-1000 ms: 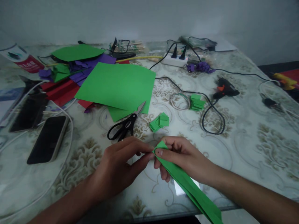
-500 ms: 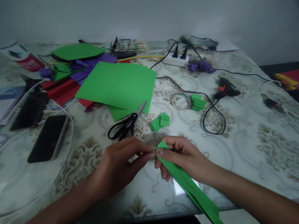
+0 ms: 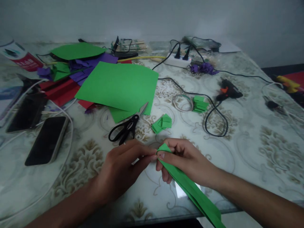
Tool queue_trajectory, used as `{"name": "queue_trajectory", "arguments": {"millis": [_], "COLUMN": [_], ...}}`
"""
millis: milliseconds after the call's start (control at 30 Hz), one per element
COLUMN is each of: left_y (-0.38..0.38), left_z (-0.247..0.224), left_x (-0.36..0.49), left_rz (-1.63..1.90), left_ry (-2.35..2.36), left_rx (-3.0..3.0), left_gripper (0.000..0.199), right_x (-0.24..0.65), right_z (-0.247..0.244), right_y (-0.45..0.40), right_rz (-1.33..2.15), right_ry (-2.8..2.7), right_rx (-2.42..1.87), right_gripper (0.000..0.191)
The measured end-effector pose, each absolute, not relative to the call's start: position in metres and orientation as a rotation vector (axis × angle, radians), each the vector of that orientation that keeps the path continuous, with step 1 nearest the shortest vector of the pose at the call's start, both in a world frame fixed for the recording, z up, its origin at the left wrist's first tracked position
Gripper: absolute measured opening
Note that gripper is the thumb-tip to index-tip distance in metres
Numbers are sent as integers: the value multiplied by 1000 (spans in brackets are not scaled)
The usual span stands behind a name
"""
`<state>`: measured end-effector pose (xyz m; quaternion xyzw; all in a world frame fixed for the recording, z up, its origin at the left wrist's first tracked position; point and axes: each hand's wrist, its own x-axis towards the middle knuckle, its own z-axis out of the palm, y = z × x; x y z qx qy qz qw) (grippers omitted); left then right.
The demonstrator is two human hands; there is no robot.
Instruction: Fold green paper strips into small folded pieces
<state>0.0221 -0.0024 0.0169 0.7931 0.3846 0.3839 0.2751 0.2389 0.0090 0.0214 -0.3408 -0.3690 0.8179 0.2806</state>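
A long folded strip of green paper (image 3: 193, 190) runs from between my hands down past the table's front edge. My right hand (image 3: 181, 158) grips its upper end, thumb on top and fingers beneath. My left hand (image 3: 129, 161) pinches the corner of that same end, its fingertips meeting my right thumb. Just beyond my hands lie small folded green pieces (image 3: 161, 123), and black-handled scissors (image 3: 129, 125) lie to their left, partly over large green sheets (image 3: 121, 85). More small green pieces (image 3: 200, 104) sit beside a roll of tape (image 3: 183, 103).
Two phones (image 3: 47, 141) and white cables are at the left. Red paper (image 3: 60, 91), purple paper (image 3: 82, 76) and a cup (image 3: 21, 57) stand or lie behind them. A power strip (image 3: 178, 60) is at the back; a glue gun (image 3: 229, 90) with looped black cord lies right.
The camera view has shifted slightly, so the table items appear a little further left. Both hands keep the same grip on the green strip.
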Motion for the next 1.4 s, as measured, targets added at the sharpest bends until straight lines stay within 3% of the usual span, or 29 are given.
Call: {"name": "queue_trajectory", "arguments": {"millis": [467,867,1167,1400], "left_y": [-1,-3,-3,0], "left_z": [32,30,27,32], "left_x": [25,29,29,26], "left_rz": [761,719,703,746], "left_ry": [1069,1076,1106,1149], "left_rx": [1861,1770,1785,1777], "left_gripper": [17,19,17,21], "right_x": [237,237,237,239], "right_z": [25,26,21,24], "right_y": [9,6,3,8], "right_rz": [2180,2138,2000,2160], "right_ry": [-951,-1073,-1171,-1091], "right_rx": [-903,-977,-1029,-1019], "right_gripper": [29,36,29,38]}}
